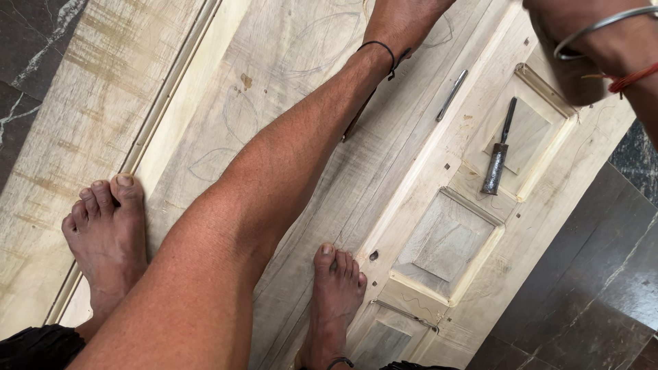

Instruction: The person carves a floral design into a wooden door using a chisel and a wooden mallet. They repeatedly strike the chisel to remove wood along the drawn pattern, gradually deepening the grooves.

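A pale wooden door panel lies flat on the floor, and I stand on it. My left arm reaches across it toward the top edge. Only the back of my left hand shows, above a black wrist thread, and its fingers are cut off. A thin brown stick lies under that wrist; whether the hand holds it is unclear. My right hand is cut off at the top right, with only its base and a wrist bearing a metal bangle and red thread in view. A dark-handled chisel rests in a recessed square.
A slim metal tool lies on the door's rail. Pencilled leaf outlines mark the wide board. My bare left foot and right foot stand on the wood. Dark stone floor borders it on the right and at the top left.
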